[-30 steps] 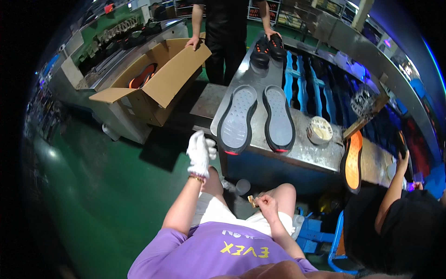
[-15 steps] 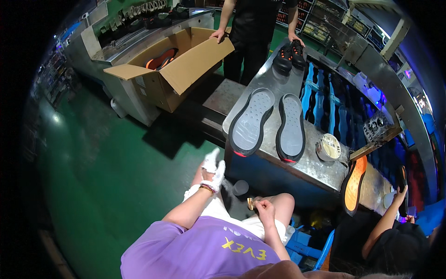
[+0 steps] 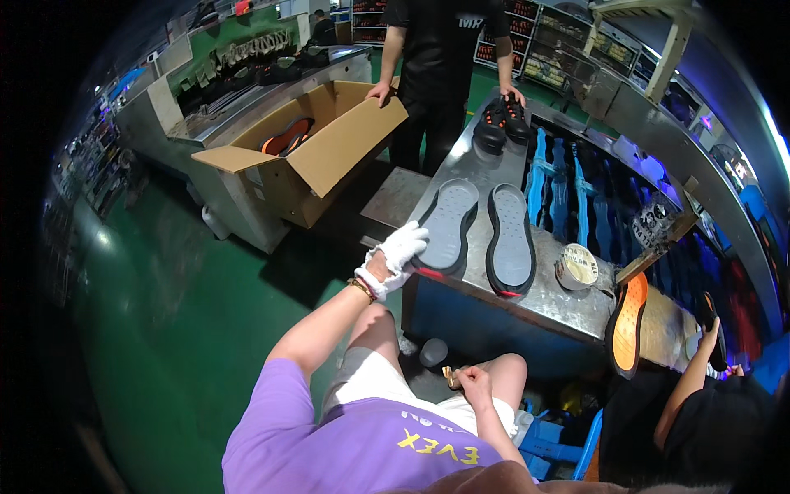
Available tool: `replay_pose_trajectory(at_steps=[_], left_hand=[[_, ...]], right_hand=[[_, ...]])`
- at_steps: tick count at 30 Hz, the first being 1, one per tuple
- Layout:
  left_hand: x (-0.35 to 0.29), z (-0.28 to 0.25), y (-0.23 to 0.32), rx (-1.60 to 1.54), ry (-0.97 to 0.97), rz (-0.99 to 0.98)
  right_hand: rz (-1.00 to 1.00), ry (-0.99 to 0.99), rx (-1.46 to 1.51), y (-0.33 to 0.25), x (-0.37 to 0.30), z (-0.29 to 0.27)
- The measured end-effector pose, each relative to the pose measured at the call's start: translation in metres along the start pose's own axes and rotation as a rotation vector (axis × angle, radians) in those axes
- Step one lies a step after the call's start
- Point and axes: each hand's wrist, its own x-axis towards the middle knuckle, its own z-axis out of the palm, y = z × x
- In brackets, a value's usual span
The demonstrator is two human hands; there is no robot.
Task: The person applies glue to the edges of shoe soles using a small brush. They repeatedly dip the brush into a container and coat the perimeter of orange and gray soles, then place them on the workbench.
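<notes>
Two shoe soles with grey insides and black rims lie side by side on the metal bench, the left sole (image 3: 448, 226) and the right sole (image 3: 512, 239). My left hand (image 3: 399, 251), in a white glove, has its fingers closed at the left sole's left edge; the thumb's place is hard to make out. Low over my right thigh, my bare right hand (image 3: 475, 384) pinches a small gold-coloured tool (image 3: 451, 377), too small to name surely. Right of the soles stands a tub (image 3: 578, 267) with pale contents.
Across the bench (image 3: 568, 309), a person (image 3: 444, 74) touches black shoes (image 3: 502, 122) and an open cardboard box (image 3: 350, 148). An orange sole (image 3: 628, 325) juts past the bench edge near a co-worker's arm (image 3: 690, 379). Blue strips (image 3: 559, 185) lie beyond. A grey cup (image 3: 434, 352) stands below.
My left hand has risen from above my lap to the left sole's edge. My right hand still pinches the gold-coloured tool over my thigh. The view has shifted slightly.
</notes>
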Motion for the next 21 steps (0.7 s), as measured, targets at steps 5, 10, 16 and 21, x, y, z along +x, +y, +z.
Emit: replay_pose_trajectory(at_steps=[5, 10, 16, 21], left_hand=[[0.044, -0.043, 0.011, -0.3, 0.199, -0.431], [0.102, -0.13, 0.033, -0.702, 0.472, -0.728], [0.118, -0.192, 0.062, -1.061, 0.64, -0.73], [0.105, -0.198, 0.066, -1.25, 0.743, -0.869]], right_hand=[[0.01, 0.002, -0.009, 0.001, -0.004, 0.002], [-0.015, 0.011, 0.007, -0.003, -0.005, 0.004], [-0.008, -0.001, 0.028, -0.006, -0.005, 0.002], [0.016, -0.039, 0.075, 0.012, 0.001, 0.003]])
